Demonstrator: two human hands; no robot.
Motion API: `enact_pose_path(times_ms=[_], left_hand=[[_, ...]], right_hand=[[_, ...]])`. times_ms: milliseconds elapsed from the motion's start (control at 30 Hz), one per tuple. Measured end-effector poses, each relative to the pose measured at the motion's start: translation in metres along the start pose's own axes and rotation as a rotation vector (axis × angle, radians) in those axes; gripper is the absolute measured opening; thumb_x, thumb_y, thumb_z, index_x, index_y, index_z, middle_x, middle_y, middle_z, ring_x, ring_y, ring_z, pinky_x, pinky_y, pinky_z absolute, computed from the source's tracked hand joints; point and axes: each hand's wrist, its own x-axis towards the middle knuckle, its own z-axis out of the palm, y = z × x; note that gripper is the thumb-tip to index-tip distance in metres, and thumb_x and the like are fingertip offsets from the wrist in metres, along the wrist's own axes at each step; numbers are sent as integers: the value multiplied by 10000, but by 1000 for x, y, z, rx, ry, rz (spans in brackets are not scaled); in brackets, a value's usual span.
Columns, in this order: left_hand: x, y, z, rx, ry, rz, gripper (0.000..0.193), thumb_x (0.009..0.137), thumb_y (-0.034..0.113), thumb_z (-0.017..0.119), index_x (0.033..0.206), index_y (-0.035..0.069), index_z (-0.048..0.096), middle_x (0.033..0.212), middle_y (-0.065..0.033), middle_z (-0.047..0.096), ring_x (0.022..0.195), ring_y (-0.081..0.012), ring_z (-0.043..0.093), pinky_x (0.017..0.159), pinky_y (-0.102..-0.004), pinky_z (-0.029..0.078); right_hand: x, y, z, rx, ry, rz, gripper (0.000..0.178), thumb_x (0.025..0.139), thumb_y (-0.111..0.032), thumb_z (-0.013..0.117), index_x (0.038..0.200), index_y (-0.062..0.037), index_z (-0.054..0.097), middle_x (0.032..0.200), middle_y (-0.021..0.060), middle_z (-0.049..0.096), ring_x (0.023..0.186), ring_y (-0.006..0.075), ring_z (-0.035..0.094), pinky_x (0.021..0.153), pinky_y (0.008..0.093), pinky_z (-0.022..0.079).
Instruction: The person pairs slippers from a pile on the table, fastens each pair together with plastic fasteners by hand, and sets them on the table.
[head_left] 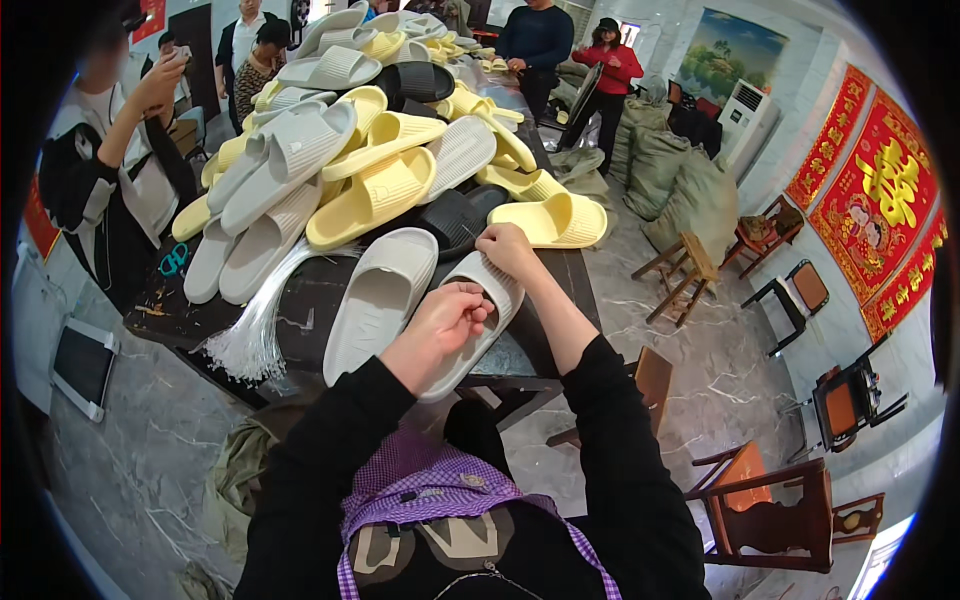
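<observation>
Purple-checked apron (pixel 450 508) foremost, left hand (pixel 440 322) and right hand (pixel 508 250) curl at one gray slipper (pixel 463 355), grip indeterminate; its handling appears unfinished, heaped slippers (pixel 385 192) apparently remaining.

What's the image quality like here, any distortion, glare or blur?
Head view: left hand, right hand and the grey slipper by them look fairly clear; head view: the red wall hanging slants near the dark fisheye rim; head view: a bright patch at lower right is washed out; head view: the upper-left person's head is blurred.
</observation>
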Motion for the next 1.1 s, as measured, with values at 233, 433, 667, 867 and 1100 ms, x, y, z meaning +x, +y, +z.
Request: enact_pose_path(times_ms=[233,433,667,867,1100], left_hand=[[-31,11,-3,-36,-228,126,203,866,-17,502,1065,-27,543,912,-130,634,761,-168,621,636,-249,515],[-36,15,-3,-170,-211,297,268,862,-41,498,1129,-38,519,1022,-157,619,922,-198,628,761,-258,535],[-40,23,-8,-214,-75,544,277,851,-57,497,1127,-72,490,1045,-184,593,935,-223,618,779,-287,536],[-42,25,-11,-68,165,667,270,849,-55,498,1116,-86,483,1036,-184,592,958,-245,610,805,-296,529],[-45,28,-25,-351,54,536,242,857,-50,484,1095,-91,470,1038,-216,577,971,-264,603,814,-301,527]], right_hand=[[-6,3,2,42,55,17,165,713,-147,611,781,-11,676,752,181,652,724,287,641,703,358,496],[-8,-1,4,46,69,39,159,714,-144,609,781,-15,677,755,179,653,729,286,642,706,357,496],[-9,1,11,26,43,48,180,748,-164,628,832,-15,684,738,138,665,682,216,633,670,329,497],[-3,9,18,-11,52,-43,182,751,-160,615,829,-8,680,732,140,664,677,204,632,666,331,500],[-4,2,14,74,81,-128,154,787,-125,608,848,3,667,727,91,654,658,150,600,641,281,482]])
